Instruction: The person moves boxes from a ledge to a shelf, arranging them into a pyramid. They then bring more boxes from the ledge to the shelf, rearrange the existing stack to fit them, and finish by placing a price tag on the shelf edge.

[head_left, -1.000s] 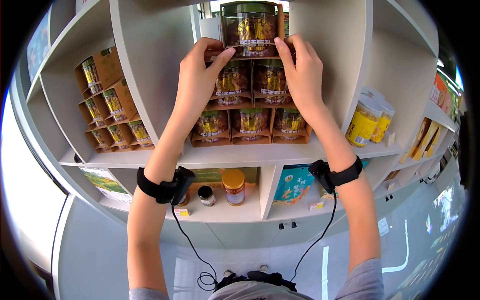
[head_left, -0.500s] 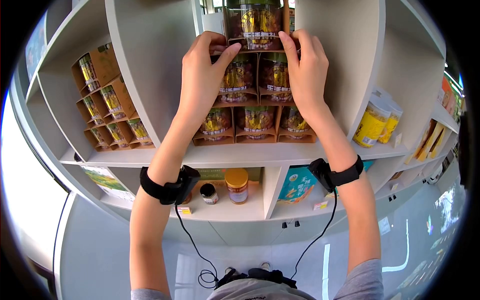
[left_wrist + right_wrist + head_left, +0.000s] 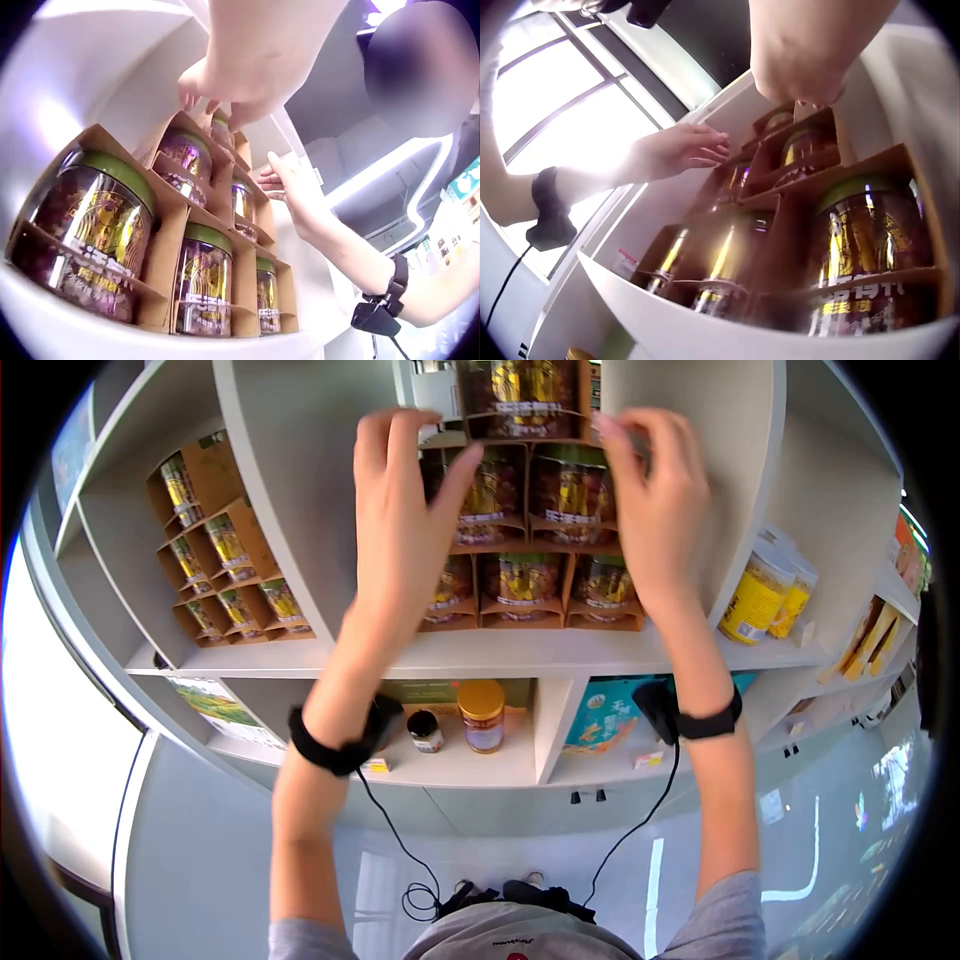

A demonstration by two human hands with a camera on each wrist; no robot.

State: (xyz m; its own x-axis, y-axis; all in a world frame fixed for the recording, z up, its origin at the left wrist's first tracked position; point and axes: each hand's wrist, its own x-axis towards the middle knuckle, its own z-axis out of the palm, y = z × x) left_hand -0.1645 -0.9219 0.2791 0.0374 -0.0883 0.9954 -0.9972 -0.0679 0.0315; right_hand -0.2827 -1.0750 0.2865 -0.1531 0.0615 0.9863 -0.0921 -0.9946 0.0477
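Jars with green lids stand in brown cardboard holders stacked as a pyramid: one top jar (image 3: 525, 390), two middle jars (image 3: 572, 485) and a bottom row (image 3: 522, 580). My left hand (image 3: 405, 525) is left of the top holder, thumb apart from the fingers, with nothing held. To the right of that holder is my right hand (image 3: 662, 510), its fingers loosely bent and holding nothing. Both wrist views show the stack from below, with the right hand (image 3: 292, 191) and the left hand (image 3: 675, 156) beside it. Fingertip contact with the cardboard is hard to tell.
A smaller stack of boxed jars (image 3: 228, 550) fills the left compartment. Yellow cans (image 3: 755, 595) stand in the right one, past the upright shelf divider (image 3: 745, 490). The lower shelf holds a gold-lidded jar (image 3: 483, 715), a black-lidded jar (image 3: 424, 731) and a blue package (image 3: 603, 715).
Both hands have come off the top holder and spread apart, the left one leftwards and the right one rightwards. The head view has shifted, so the stack appears higher and further right.
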